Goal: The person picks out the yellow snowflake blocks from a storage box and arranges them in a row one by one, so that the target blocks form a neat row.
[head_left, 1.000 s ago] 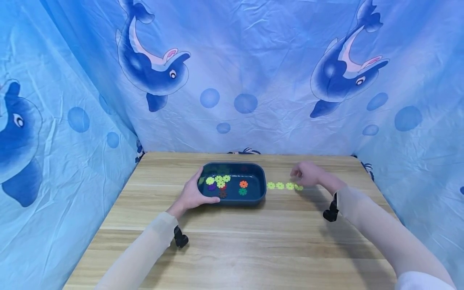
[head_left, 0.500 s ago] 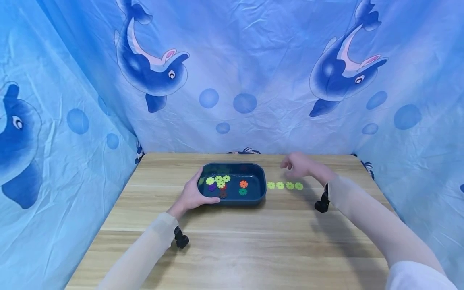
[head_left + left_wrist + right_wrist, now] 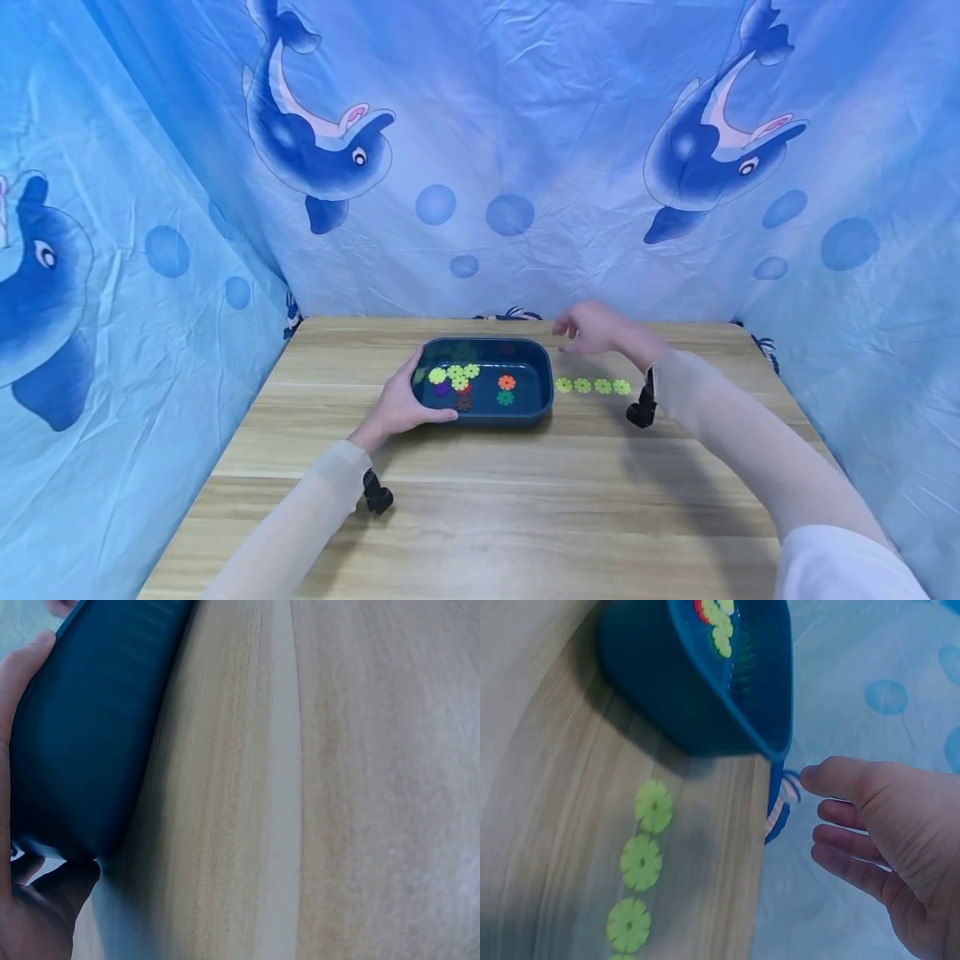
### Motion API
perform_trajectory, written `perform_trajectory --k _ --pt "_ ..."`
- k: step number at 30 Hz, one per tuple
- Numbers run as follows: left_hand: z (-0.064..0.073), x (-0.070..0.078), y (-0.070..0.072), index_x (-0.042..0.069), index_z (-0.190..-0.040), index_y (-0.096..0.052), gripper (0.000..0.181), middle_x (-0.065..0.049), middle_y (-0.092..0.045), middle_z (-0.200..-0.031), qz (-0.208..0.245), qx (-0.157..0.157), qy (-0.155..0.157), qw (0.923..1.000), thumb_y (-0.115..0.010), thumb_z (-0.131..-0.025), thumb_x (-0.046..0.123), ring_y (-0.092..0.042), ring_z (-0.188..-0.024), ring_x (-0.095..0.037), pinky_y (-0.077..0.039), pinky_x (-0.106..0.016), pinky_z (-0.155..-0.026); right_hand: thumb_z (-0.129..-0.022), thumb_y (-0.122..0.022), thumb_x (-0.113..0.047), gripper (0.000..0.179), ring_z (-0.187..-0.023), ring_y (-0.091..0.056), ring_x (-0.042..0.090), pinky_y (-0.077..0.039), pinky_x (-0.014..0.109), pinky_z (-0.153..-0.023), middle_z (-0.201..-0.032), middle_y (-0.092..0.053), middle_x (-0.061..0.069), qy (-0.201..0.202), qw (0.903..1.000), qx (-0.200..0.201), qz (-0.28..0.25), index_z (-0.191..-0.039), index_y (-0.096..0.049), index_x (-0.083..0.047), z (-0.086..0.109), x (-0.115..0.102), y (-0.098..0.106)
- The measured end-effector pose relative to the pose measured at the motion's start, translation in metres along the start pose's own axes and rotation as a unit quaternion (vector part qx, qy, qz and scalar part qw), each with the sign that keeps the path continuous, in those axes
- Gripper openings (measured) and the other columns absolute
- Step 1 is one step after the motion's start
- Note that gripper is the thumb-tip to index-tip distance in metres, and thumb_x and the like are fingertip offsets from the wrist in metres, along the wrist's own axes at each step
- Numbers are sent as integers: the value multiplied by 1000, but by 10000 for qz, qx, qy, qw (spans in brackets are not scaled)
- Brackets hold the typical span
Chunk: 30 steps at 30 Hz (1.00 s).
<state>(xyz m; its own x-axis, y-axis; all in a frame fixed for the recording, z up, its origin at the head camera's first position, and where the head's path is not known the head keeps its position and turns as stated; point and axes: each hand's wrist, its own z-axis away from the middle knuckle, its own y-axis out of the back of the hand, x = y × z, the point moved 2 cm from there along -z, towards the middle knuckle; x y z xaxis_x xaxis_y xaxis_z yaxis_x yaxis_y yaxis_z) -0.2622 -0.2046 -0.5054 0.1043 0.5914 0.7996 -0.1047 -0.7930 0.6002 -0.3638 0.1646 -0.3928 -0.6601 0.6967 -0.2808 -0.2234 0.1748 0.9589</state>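
A dark blue rectangular plastic tub (image 3: 502, 421) stands on the table. My left hand (image 3: 400, 402) holds its left end, thumb along the near rim and fingers round the far side. Inside lie several yellow-green snowflake discs (image 3: 456, 372), an orange disc (image 3: 507, 382), a green disc (image 3: 506, 398), and purple, red and brown ones. Right of the tub, several yellow-green discs (image 3: 582, 386) form a straight row on the wood. My right hand (image 3: 596, 329) hovers behind the row, near the tub's far right corner. In the right wrist view its fingers are loosely bent and hold nothing.
The wooden table (image 3: 480, 517) reaches back to a blue cloth backdrop (image 3: 465, 150) printed with dolphins, with more cloth at both sides. A black wrist camera (image 3: 641, 410) hangs under the right wrist, and another (image 3: 377, 496) under the left.
My right hand has moved left from the right end of the disc row toward the tub, uncovering the last disc. The left hand and tub have stayed in place.
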Motion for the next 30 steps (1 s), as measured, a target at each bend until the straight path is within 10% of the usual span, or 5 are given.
perform_trajectory --k 30 --pt "3 3 2 16 -173 -12 138 -18 -27 -175 109 16 -14 9999 -101 -70 41 -30 -161 -43 -31 -65 -128 -98 -77 -23 26 -107 -76 23 -62 39 -96 -121 -79 11 589 9981 -177 -1 -121 -79 -9 -78 -72 -28"
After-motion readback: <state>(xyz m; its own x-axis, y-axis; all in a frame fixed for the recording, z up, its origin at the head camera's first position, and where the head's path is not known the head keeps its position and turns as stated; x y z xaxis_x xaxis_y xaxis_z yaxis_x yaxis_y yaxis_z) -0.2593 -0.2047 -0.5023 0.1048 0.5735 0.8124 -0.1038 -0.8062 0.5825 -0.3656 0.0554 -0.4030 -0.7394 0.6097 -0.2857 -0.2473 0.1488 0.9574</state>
